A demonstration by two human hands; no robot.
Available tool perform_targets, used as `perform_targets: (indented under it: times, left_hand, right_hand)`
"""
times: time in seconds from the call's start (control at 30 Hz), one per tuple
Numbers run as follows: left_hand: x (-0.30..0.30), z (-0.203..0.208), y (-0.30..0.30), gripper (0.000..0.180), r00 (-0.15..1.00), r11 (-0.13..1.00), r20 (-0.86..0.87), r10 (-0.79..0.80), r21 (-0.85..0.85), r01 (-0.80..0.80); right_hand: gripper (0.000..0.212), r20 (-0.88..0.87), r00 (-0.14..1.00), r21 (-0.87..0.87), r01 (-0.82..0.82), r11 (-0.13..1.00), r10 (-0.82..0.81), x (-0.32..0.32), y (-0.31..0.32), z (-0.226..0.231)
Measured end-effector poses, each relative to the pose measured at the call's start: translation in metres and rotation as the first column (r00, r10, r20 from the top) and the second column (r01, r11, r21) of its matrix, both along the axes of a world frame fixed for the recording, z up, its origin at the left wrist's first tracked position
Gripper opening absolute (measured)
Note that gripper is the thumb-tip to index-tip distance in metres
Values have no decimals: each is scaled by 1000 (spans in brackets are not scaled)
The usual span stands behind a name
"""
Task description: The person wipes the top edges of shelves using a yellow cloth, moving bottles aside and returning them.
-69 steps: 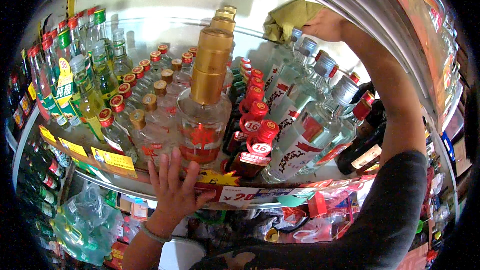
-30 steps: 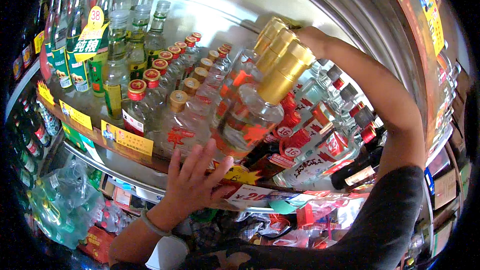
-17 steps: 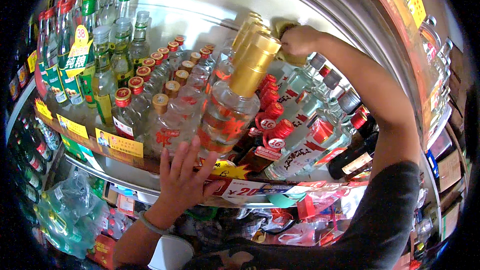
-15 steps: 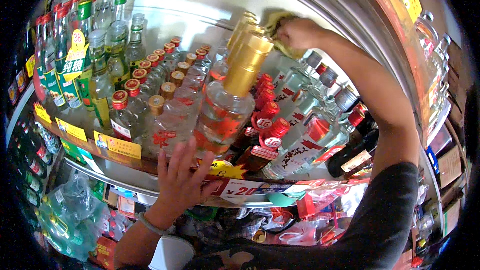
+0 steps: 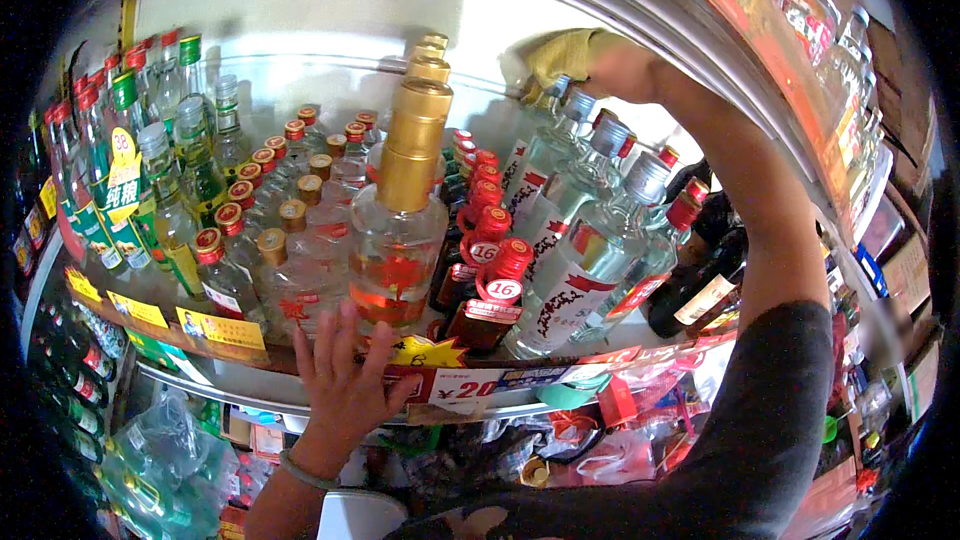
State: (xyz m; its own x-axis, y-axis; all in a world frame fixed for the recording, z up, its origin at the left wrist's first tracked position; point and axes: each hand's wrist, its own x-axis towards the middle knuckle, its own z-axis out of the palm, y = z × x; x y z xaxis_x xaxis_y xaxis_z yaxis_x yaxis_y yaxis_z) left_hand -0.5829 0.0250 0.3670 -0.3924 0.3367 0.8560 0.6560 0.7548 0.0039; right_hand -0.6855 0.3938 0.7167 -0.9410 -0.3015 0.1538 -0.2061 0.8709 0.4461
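- Right hand [image 5: 622,68], upper centre-right of the frame: I see it reaching deep over the bottle tops, fingers closed on a yellow cloth [image 5: 560,52] that is pressed near the pale back wall [image 5: 300,30] of the shelf [image 5: 250,380].
- Cloth: crumpled, mustard-yellow, bunched under the palm; it lies above and behind the silver-capped clear bottles [image 5: 590,230], touching or nearly touching the rearmost cap. I cannot tell which.
- Left hand [image 5: 345,380], lower centre: fingers spread open and flat against the front lip of the shelf, fingertips just below the base of the big gold-capped bottle [image 5: 400,230]. It grips nothing.
- Key relation: the gold-capped bottle stands upright, its long axis vertical, directly above the left fingers and to the lower left of the right hand. In my judgement the left hand is the nearer to its base, the right hand nearer to its neck.
- Look of the big bottle: clear glass, tall gold neck and cap, red emblem on the belly; more gold caps line up behind it.
- Around it: small red-capped bottles [image 5: 495,290] just to its right, rows of small clear bottles [image 5: 270,240] to its left, green-capped bottles [image 5: 120,180] at far left.
- Shelf edge: yellow and red price tags [image 5: 470,385] beside the left fingers.
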Motion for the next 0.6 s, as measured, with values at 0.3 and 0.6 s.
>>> perform_targets:
  times: [0.3,0.6]
  left_hand:
    - [2,3,8,70,999,999,-34,-30,19,31]
    - [0,-2,1,71,1000,1000,-24,-9,-18,9]
  right_hand:
    - [25,-1,995,209,-96,973,98,5,1,-12]
    - [32,117,990,484,14,875,-81,-18,37,-8]
